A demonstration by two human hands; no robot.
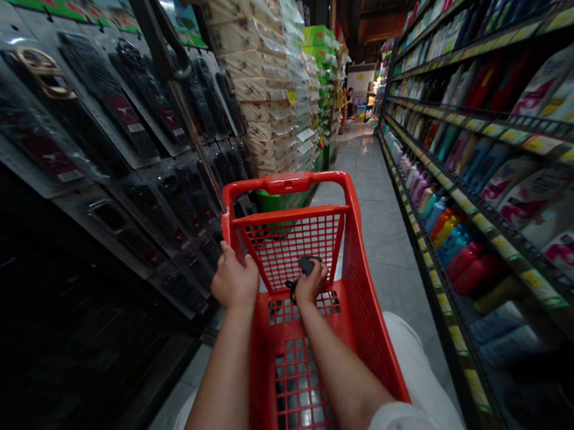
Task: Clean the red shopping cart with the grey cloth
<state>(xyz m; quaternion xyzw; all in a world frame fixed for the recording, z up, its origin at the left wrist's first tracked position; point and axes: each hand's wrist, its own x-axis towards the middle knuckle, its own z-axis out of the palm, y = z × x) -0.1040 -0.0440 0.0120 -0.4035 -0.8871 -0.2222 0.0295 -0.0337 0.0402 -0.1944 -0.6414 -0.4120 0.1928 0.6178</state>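
Note:
A red plastic shopping cart (349,246) stands in front of me in a shop aisle, its basket holding nothing that I can see. My left hand (235,280) is closed over the cart's left rim. Inside the basket, my right hand (310,283) grips a small dark object (307,265) against the mesh flap of the cart. What the dark object is cannot be made out.
Dark packaged goods hang on the left display wall (100,127), with stacked tissue packs (259,67) beyond. The right shelves (492,191) hold bottles and refill pouches. The tiled aisle floor (382,202) runs ahead; a person (348,104) stands far down it.

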